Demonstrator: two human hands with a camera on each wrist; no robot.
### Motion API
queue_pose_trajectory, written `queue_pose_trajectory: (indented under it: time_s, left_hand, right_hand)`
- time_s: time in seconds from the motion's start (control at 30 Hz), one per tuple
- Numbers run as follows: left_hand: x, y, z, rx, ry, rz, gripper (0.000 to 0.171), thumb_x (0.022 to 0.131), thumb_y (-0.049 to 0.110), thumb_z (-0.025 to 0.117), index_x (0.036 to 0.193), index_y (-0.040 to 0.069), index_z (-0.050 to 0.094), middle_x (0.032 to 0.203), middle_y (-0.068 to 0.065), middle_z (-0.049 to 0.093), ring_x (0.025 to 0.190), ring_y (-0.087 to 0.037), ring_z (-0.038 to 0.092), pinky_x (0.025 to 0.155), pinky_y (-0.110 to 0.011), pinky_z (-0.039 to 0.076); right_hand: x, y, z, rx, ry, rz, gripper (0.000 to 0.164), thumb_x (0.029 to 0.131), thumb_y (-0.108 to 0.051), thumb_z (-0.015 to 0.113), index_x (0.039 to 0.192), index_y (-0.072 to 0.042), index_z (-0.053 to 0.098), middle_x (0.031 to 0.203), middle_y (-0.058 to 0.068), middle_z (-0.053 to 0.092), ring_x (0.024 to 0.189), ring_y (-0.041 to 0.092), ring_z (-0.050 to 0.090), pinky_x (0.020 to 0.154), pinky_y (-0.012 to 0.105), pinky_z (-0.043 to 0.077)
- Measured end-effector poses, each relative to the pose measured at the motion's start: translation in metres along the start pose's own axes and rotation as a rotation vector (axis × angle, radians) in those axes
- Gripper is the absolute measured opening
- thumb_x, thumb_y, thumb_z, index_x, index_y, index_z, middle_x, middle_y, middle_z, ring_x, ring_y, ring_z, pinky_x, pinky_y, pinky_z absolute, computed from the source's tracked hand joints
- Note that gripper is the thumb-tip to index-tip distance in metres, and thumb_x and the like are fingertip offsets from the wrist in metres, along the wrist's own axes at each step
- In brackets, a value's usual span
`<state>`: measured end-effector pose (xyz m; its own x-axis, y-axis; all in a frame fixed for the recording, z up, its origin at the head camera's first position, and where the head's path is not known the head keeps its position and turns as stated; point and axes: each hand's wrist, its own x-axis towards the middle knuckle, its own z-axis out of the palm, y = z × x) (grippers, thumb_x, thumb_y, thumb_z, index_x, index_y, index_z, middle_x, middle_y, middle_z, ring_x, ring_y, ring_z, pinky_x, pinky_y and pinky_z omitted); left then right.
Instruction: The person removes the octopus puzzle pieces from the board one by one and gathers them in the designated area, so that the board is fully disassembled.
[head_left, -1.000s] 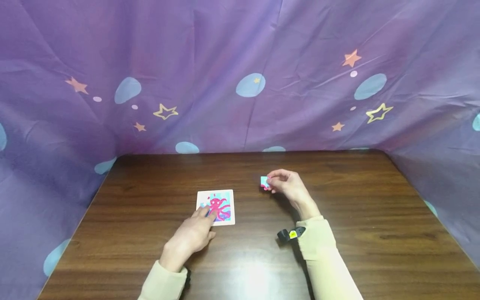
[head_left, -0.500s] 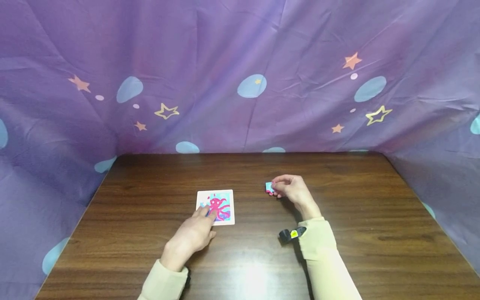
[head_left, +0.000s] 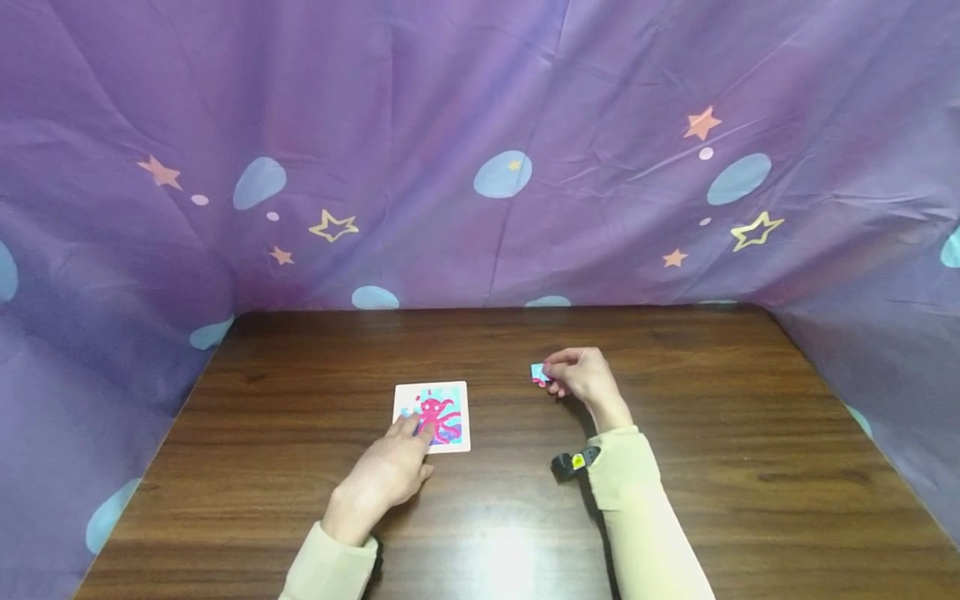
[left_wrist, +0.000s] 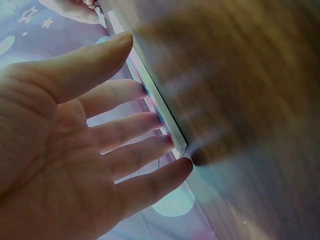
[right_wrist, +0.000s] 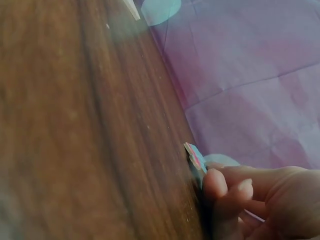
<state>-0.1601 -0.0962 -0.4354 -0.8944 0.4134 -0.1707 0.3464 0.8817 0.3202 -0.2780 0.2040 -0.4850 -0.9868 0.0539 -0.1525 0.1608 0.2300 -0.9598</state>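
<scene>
A white-bordered puzzle board (head_left: 464, 417) with a pink octopus on blue lies flat on the table, left of centre. My left hand (head_left: 384, 468) rests its straight fingertips on the lower left of the picture; the left wrist view shows the fingers (left_wrist: 134, 156) spread along the board edge (left_wrist: 167, 117). To the right of the board, my right hand (head_left: 591, 382) pinches a small light blue and pink puzzle piece (head_left: 538, 374) between thumb and fingers. In the right wrist view the piece (right_wrist: 196, 157) is edge-on, close to the table; whether it touches the wood I cannot tell.
The brown wooden table (head_left: 712, 467) spreads around both hands. A purple curtain (head_left: 420, 108) with stars and blue ovals hangs behind and at both sides. A black strap device (head_left: 573, 465) sits at my right wrist.
My right hand has drawn the puzzle piece slightly to the right and nearer to me, then stayed about there while the wrist shifted a little left. My left hand stays on the board.
</scene>
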Motion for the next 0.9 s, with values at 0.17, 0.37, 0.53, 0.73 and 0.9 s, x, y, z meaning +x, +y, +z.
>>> queue_pose_trajectory:
  time_s: [0.17,0.37,0.53,0.73,0.9]
  left_hand:
    - [-0.001,0.002,0.002,0.007,-0.004,0.001,0.057,0.09,0.016,0.07,0.139,-0.005,0.049,0.147,-0.029,0.037,0.137,-0.044,0.033,0.112,-0.051,0.03]
    - [-0.001,0.001,0.003,0.001,-0.004,0.005,0.057,0.09,0.016,0.069,0.139,-0.006,0.049,0.147,-0.029,0.037,0.137,-0.045,0.032,0.112,-0.052,0.03]
    - [-0.001,-0.001,0.004,0.0,0.007,0.009,0.056,0.09,0.015,0.07,0.138,-0.005,0.05,0.146,-0.03,0.038,0.137,-0.045,0.033,0.112,-0.052,0.03]
    - [-0.001,-0.002,0.003,-0.011,0.016,0.028,0.055,0.089,0.013,0.071,0.137,-0.007,0.051,0.145,-0.031,0.039,0.136,-0.046,0.033,0.111,-0.054,0.031]
    - [0.0,-0.002,0.001,-0.016,0.015,0.027,0.055,0.089,0.013,0.071,0.137,-0.007,0.051,0.145,-0.031,0.038,0.136,-0.047,0.033,0.11,-0.054,0.031]
  right_hand:
    - [-0.002,0.001,-0.001,-0.127,0.05,-0.021,0.023,0.083,-0.002,0.071,0.103,0.01,0.067,0.061,0.005,0.063,0.042,0.008,0.052,0.039,0.019,0.042]
    - [-0.002,0.002,-0.007,0.042,0.018,0.001,0.032,0.09,-0.011,0.069,0.112,0.01,0.059,0.066,0.003,0.058,0.041,0.008,0.048,0.037,0.018,0.038]
    - [-0.001,0.0,-0.013,0.166,-0.049,-0.018,0.042,0.1,-0.026,0.057,0.121,0.011,0.055,0.076,0.008,0.054,0.049,0.011,0.054,0.043,0.019,0.043]
    - [-0.003,-0.008,-0.025,0.165,-0.068,-0.038,0.043,0.104,-0.026,0.047,0.129,0.009,0.052,0.081,0.007,0.055,0.056,0.011,0.055,0.05,0.021,0.046]
    - [-0.009,-0.017,-0.031,0.167,-0.049,-0.043,0.037,0.104,-0.02,0.046,0.128,0.008,0.052,0.076,0.004,0.054,0.053,0.009,0.052,0.049,0.02,0.044]
